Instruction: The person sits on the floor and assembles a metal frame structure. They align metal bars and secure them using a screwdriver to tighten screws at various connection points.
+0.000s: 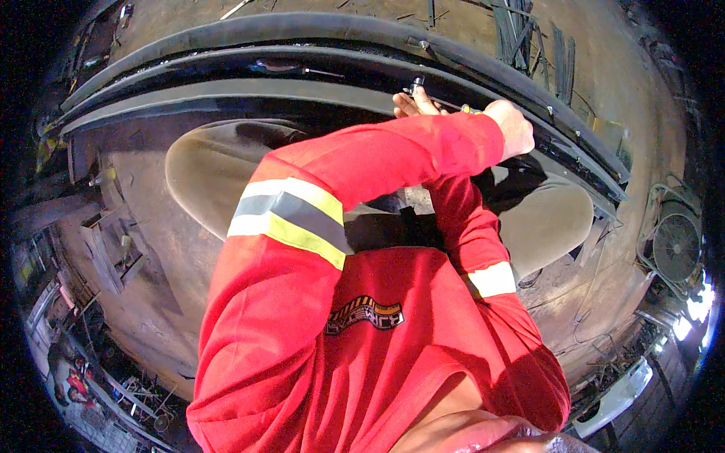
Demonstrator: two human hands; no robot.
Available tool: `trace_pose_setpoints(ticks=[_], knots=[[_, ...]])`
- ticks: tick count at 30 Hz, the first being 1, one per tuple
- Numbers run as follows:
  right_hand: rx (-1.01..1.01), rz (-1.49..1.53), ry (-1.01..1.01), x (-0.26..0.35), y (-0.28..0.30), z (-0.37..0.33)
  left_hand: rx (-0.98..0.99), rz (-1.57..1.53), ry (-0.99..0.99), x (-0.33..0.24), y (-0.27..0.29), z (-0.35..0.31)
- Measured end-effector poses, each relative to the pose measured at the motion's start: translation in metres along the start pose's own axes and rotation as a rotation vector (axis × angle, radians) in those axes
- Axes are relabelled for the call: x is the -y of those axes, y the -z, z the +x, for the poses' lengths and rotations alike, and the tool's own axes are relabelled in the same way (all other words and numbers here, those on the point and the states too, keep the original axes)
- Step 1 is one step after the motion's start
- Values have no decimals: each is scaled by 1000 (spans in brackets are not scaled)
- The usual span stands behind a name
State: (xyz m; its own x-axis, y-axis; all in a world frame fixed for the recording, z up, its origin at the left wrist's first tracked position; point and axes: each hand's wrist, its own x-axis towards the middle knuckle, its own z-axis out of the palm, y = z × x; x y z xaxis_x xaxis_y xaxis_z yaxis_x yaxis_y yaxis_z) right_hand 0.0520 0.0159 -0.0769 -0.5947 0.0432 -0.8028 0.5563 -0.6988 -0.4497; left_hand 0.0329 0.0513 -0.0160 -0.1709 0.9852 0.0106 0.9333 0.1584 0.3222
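My forearms cross, the left over the right. At the right, my left hand [513, 128] is closed round the handle end of a slim metal-shafted hand tool [451, 105], with a yellowish part showing beside the fist. My right hand [418, 103] reaches out from under the left sleeve, its fingers partly curled at the tool's dark head [418, 81]. Both hands are over long dark metal beams [226, 87] that run across in front of my knees. The exact kind of tool is too small to tell.
Bolt-like studs [424, 45] stick up along the beams. A thin metal rod [323, 72] lies in the channel between them. Dark metal bars [517, 34] are piled beyond. At the right stands a round fan [674, 236]; scrap metal [113, 245] lies at the left.
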Motion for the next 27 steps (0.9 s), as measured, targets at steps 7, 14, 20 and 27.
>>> trace_pose_setpoints(ticks=[7, 14, 20, 27], knots=[[44, 84, -198, 7, 8, 15, 259, 111, 166, 3, 9, -2], [46, 35, -66, 2, 12, 17, -61, 153, 41, 0, 2, 0], [91, 163, 124, -5, 3, -5, -421, 74, -50, -27, 20, 23], [-16, 218, 288, -7, -8, -12, -1354, -1148, 467, 77, 101, -141]])
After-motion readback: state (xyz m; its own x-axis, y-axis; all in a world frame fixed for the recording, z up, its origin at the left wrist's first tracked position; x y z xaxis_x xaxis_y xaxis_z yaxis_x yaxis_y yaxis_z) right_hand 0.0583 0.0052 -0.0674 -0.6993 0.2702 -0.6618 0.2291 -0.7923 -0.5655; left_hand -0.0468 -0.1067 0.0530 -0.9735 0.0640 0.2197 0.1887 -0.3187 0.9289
